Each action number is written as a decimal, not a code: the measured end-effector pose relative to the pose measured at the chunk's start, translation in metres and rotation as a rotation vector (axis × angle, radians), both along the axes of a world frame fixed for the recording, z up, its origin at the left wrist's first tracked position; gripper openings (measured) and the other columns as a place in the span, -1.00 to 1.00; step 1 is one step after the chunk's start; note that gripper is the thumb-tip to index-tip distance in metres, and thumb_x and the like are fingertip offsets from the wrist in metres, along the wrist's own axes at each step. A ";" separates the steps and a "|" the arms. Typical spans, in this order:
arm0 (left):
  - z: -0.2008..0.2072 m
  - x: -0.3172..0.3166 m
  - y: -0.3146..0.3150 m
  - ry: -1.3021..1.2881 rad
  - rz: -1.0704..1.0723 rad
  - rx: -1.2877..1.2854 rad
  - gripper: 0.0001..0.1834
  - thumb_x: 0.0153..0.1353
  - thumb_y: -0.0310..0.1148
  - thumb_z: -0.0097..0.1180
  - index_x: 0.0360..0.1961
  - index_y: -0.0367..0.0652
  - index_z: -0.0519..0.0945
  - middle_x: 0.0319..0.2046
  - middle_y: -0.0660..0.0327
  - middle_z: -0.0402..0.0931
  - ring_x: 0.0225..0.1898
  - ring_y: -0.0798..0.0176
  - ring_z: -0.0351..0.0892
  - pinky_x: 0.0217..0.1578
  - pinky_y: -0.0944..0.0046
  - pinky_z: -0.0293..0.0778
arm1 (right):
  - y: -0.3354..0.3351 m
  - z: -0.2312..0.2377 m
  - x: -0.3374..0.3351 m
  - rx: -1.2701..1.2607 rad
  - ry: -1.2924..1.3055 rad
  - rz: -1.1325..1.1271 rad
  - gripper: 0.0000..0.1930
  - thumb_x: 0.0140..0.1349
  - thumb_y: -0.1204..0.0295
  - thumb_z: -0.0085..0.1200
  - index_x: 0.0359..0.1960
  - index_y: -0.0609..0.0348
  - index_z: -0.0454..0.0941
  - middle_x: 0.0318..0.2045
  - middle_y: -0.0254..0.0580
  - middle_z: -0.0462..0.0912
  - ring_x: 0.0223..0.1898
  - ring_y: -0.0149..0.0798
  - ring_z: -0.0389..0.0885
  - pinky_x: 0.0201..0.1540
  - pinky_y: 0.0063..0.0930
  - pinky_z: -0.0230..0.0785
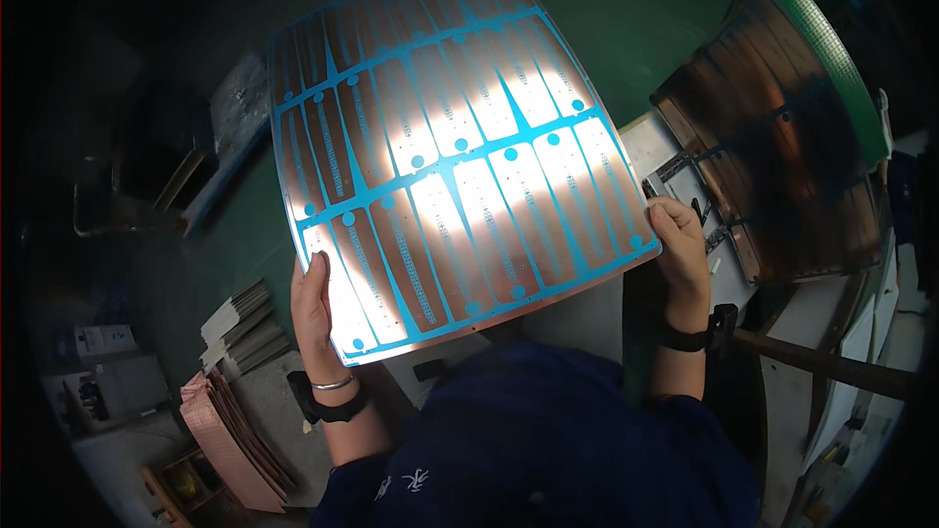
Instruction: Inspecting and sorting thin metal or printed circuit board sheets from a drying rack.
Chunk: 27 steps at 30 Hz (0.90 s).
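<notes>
A large copper-coloured circuit board panel (391, 127) with bright blue lines and dots is held up in front of me, shining where light strikes it. My left hand (312, 308) grips its lower left edge, thumb on the face and the other fingers mostly hidden. At the lower right corner, my right hand (680, 240) pinches the edge between thumb and fingers. Both wrists wear black bands, and the left one also has a silver bangle.
Right of me, a dark copper panel (763, 137) leans over a green gridded board (831, 59). On my left stand stacked copper sheets (230, 440) and a pile of pale boards (245, 328). A blue-edged cart (230, 171) stands farther left on the green floor (626, 29).
</notes>
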State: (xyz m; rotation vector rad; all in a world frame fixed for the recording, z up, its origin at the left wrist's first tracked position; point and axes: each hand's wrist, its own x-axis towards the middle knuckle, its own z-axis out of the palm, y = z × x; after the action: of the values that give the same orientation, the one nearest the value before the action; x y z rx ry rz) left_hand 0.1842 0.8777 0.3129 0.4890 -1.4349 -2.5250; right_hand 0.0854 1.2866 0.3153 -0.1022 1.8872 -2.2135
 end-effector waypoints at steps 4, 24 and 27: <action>0.004 0.001 0.003 -0.017 0.050 -0.004 -0.62 0.33 -0.37 -0.14 0.11 -0.36 0.30 -0.08 0.10 0.48 -0.12 0.36 0.53 -0.11 0.41 0.47 | 0.006 0.000 0.002 -0.016 0.004 0.048 -0.66 0.28 0.22 -0.02 -0.30 0.34 0.54 -0.43 -0.28 0.59 -0.40 -0.50 0.50 -0.30 -0.65 0.30; 0.008 -0.009 0.029 0.546 -0.040 0.695 -0.40 0.31 0.07 -0.24 0.26 -0.04 0.17 0.22 0.17 0.21 0.24 0.13 0.20 0.21 0.00 0.22 | -0.071 -0.020 -0.047 -0.793 -0.084 -0.070 -0.77 0.32 0.34 -0.09 -0.07 0.16 0.39 -0.42 -0.41 0.47 -0.31 -0.46 0.49 -0.21 -0.54 0.42; 0.006 -0.012 0.086 0.276 -0.045 0.407 -0.58 0.25 -0.20 0.03 0.10 -0.04 0.35 0.13 0.24 0.33 0.16 0.20 0.30 0.16 0.06 0.27 | -0.097 -0.006 -0.032 -0.844 -0.068 -0.083 -0.69 0.31 0.37 -0.08 0.06 0.15 0.34 -0.14 -0.27 0.51 -0.04 -0.35 0.48 -0.01 -0.38 0.40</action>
State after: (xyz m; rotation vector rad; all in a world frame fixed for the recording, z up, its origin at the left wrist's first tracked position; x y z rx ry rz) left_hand 0.1719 0.9637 0.3185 0.1549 -0.8479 -2.7929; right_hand 0.0531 1.1895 0.3097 -0.0841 0.8220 -2.8616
